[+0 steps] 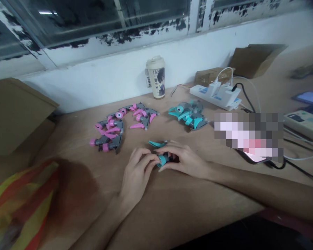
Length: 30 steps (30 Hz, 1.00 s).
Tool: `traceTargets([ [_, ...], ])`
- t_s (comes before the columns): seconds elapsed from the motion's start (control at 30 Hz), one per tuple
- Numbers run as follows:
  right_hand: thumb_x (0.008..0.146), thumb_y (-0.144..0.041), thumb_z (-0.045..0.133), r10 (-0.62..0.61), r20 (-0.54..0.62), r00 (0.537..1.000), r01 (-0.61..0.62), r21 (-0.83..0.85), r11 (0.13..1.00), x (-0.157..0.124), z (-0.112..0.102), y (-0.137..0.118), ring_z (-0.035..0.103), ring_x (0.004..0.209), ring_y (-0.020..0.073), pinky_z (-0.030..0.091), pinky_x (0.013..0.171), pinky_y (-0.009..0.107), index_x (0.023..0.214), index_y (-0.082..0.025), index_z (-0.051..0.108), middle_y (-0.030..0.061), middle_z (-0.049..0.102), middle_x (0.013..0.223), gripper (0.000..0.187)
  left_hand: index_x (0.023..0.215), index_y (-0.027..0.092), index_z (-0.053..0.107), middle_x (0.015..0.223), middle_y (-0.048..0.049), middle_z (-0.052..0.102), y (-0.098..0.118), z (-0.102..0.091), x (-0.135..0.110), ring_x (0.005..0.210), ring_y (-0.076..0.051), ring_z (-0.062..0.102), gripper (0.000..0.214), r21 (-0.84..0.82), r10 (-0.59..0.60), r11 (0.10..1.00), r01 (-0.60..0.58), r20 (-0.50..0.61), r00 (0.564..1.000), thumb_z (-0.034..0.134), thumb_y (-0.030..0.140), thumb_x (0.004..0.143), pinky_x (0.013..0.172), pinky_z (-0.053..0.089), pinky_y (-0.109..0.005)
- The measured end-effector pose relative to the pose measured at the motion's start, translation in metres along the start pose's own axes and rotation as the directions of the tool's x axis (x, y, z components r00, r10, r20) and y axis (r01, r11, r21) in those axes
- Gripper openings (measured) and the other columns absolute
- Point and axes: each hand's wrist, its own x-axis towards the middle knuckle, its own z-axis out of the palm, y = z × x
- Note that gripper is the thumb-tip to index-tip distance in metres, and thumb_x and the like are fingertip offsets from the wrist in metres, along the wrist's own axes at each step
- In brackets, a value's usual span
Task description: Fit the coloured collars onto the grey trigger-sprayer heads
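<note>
Teal and grey plastic, a small sprayer piece (162, 160), sits pinched between both hands well in front of the cup (155, 77), low over the wooden surface (198, 194). In the head view the left hand (137, 170) closes its fingertips narrowly on one end. The right hand (184, 159) curls over the other end, and its forearm lies flat on the wood, likely as a brace for so small a part. A loose teal trigger (156, 143) lies between the piece and the cup. The pink-and-grey sprayers (120, 128) are heaped front-left of the cup and the teal sprayers (189, 114) front-right, seemingly kept apart by colour. A power strip (216, 95) lies right of the cup.
</note>
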Motion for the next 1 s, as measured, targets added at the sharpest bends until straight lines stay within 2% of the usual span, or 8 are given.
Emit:
traceTargets([
  [0.07, 0.074, -0.034, 0.07, 0.004, -0.04, 0.999, -0.003, 0.01, 1.0, 0.001, -0.001, 0.002, 0.057, 0.089, 0.0166, 0.047, 0.078, 0.031, 0.108, -0.023, 0.062, 0.0045, 0.063, 0.098, 0.037, 0.084, 0.021, 0.062, 0.087, -0.0019, 0.055, 0.001, -0.004, -0.001, 0.082, -0.016, 0.055, 0.013, 0.017, -0.012, 1.0, 0.013, -0.071, 0.997, 0.05, 0.015, 0.087, 0.075, 0.047, -0.029],
  [0.17, 0.073, -0.037, 0.069, 0.073, -0.116, 0.991, -0.065, 0.068, 0.996, 0.001, -0.004, 0.006, 0.058, 0.085, 0.0155, 0.048, 0.077, 0.031, 0.105, -0.024, 0.065, 0.0036, 0.064, 0.097, 0.034, 0.088, 0.023, 0.061, 0.089, -0.0015, 0.057, 0.003, -0.012, -0.003, 0.085, -0.016, 0.056, 0.014, 0.035, -0.041, 0.998, 0.052, -0.256, 0.966, 0.051, 0.014, 0.087, 0.078, 0.048, -0.031],
  [0.27, 0.072, -0.04, 0.07, 0.145, -0.137, 0.98, -0.125, 0.147, 0.981, 0.001, -0.003, 0.008, 0.057, 0.073, 0.0124, 0.048, 0.068, 0.027, 0.105, -0.023, 0.065, 0.0016, 0.063, 0.087, 0.037, 0.093, 0.025, 0.061, 0.092, -0.0011, 0.06, 0.002, -0.016, -0.004, 0.088, -0.016, 0.058, 0.019, 0.058, 0.054, 0.998, -0.035, -0.362, 0.931, 0.056, 0.009, 0.084, 0.08, 0.048, -0.032],
  [0.43, 0.073, -0.04, 0.069, 0.158, -0.071, 0.985, -0.132, 0.284, 0.95, -0.001, 0.002, 0.001, 0.056, 0.071, 0.0114, 0.049, 0.067, 0.026, 0.106, -0.021, 0.064, 0.0015, 0.062, 0.084, 0.039, 0.095, 0.024, 0.063, 0.089, -0.0025, 0.065, 0.002, -0.01, -0.002, 0.081, -0.016, 0.059, 0.021, 0.087, 0.238, 0.971, -0.224, -0.221, 0.946, 0.059, 0.008, 0.082, 0.071, 0.051, -0.03],
  [0.57, 0.072, -0.039, 0.069, 0.164, -0.043, 0.986, -0.14, 0.333, 0.932, -0.002, 0.003, -0.002, 0.055, 0.071, 0.011, 0.048, 0.068, 0.026, 0.105, -0.021, 0.064, 0.0001, 0.06, 0.08, 0.038, 0.093, 0.022, 0.065, 0.085, -0.0026, 0.067, 0.002, -0.008, 0.0, 0.078, -0.015, 0.057, 0.019, 0.102, 0.261, 0.964, -0.247, -0.16, 0.952, 0.06, 0.008, 0.08, 0.068, 0.051, -0.029],
  [0.77, 0.073, -0.038, 0.069, 0.155, -0.045, 0.987, -0.13, 0.347, 0.929, -0.002, 0.002, 0.0, 0.055, 0.07, 0.0109, 0.048, 0.067, 0.025, 0.105, -0.022, 0.064, -0.0003, 0.06, 0.08, 0.037, 0.101, 0.026, 0.065, 0.092, -0.0018, 0.067, -0.001, -0.012, 0.002, 0.086, -0.016, 0.057, 0.026, 0.015, 0.243, 0.97, -0.243, -0.072, 0.967, 0.059, 0.01, 0.082, 0.075, 0.051, -0.031],
  [0.9, 0.075, -0.037, 0.067, 0.155, -0.044, 0.987, -0.133, 0.327, 0.936, -0.002, 0.001, 0.0, 0.056, 0.071, 0.0113, 0.048, 0.067, 0.025, 0.105, -0.022, 0.064, 0.0001, 0.062, 0.081, 0.034, 0.099, 0.027, 0.066, 0.094, -0.0027, 0.066, 0.0, -0.01, 0.002, 0.089, -0.018, 0.058, 0.021, -0.087, 0.16, 0.983, -0.164, -0.053, 0.986, 0.059, 0.016, 0.083, 0.078, 0.05, -0.035],
  [1.0, 0.075, -0.035, 0.068, 0.156, -0.05, 0.986, -0.132, 0.324, 0.937, -0.001, 0.001, 0.0, 0.056, 0.07, 0.0112, 0.048, 0.066, 0.025, 0.105, -0.022, 0.064, 0.0, 0.062, 0.081, 0.033, 0.089, 0.026, 0.069, 0.095, -0.0026, 0.063, 0.001, -0.005, 0.001, 0.087, -0.017, 0.059, 0.012, -0.204, -0.048, 0.978, 0.035, -0.062, 0.997, 0.061, 0.02, 0.082, 0.078, 0.05, -0.034],
])
